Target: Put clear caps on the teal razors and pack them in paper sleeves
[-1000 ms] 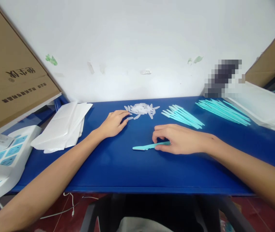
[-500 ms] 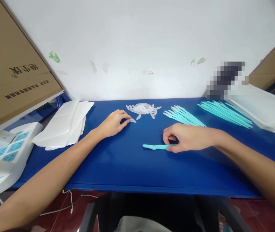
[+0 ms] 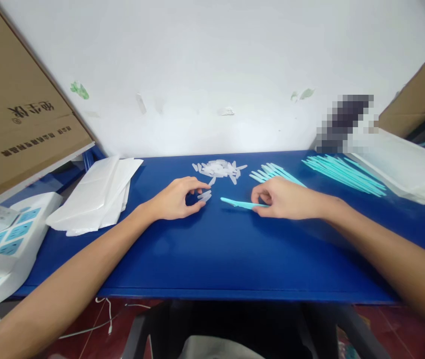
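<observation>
My right hand (image 3: 278, 198) pinches a turquoise eyebrow razor (image 3: 237, 203) by its handle, its blade end pointing left. Across from that tip, my left hand (image 3: 180, 198) rests low over the table with thumb and forefinger apart. Between those fingertips lie a few small translucent plastic caps (image 3: 204, 196). Just beyond is a loose pile of the same caps (image 3: 218, 168). A fanned bundle of turquoise razors (image 3: 274, 172) lies behind my right hand, partly covered by it.
A second razor bundle (image 3: 343, 174) lies farther right, beside clear plastic bags (image 3: 403, 169). White plastic packets (image 3: 85, 194) lie on the left of the blue table (image 3: 212, 259), near a white power strip (image 3: 14, 239). A large cardboard box (image 3: 21, 89) leans in at left.
My right hand has lifted the razor away from me, nearer the caps. My left thumb and forefinger have spread apart around the small caps they were touching.
</observation>
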`<action>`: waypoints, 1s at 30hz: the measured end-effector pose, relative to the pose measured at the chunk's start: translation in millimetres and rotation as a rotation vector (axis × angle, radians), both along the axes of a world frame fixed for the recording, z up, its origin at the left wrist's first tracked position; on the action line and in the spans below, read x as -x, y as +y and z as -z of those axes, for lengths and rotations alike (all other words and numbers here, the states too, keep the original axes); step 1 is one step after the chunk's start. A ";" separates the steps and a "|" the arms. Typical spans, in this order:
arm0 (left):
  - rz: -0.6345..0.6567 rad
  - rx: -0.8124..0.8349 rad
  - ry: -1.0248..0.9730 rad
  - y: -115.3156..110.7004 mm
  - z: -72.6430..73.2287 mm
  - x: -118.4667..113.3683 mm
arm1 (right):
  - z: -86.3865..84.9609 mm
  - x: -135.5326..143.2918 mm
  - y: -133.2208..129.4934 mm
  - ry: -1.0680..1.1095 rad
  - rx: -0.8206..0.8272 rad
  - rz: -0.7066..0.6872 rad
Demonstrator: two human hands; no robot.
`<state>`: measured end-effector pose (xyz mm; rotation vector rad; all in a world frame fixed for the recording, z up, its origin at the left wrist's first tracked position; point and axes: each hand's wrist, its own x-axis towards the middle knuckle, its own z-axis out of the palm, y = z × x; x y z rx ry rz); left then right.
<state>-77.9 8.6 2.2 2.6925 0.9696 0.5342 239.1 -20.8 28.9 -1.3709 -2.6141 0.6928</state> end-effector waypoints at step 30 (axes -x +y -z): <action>0.012 0.357 0.098 -3.2 -26.2 10.3 | 27.9 2.7 15.6 0.145 -0.371 0.106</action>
